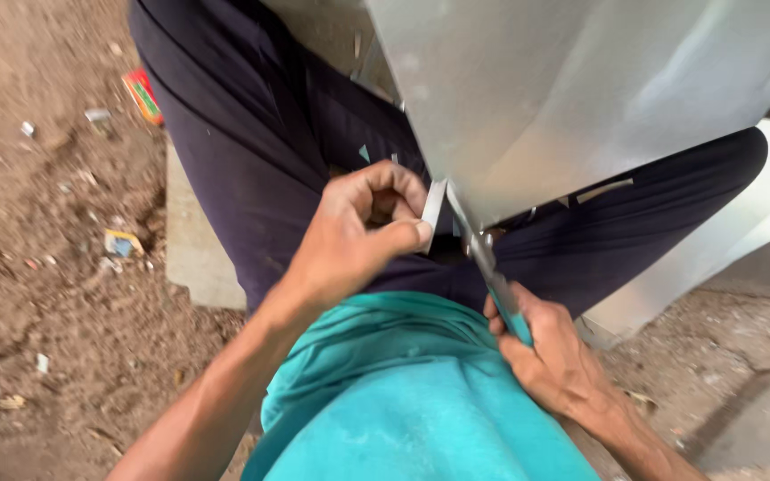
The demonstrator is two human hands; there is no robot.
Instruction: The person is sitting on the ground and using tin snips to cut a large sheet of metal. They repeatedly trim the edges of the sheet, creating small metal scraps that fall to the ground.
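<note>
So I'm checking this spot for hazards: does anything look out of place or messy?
Yes. Litter lies on the dirt ground: a red and green wrapper and small scraps. A cut strip curls off the metal sheet at the left hand, a bare edge beside bare fingers.

We note a dull silver-grey metal sheet (pixel 572 89), unpatterned, with a pale cut strip (pixel 434 203) at its edge. Snips (pixel 501 289) show grey blades and teal grips. Shirt (pixel 403 401) plain turquoise; trousers (pixel 260 151) dark navy. Ground (pixel 37 267) reddish brown, flecked with pale litter; 1 red-and-green wrapper (pixel 143 94).
</note>
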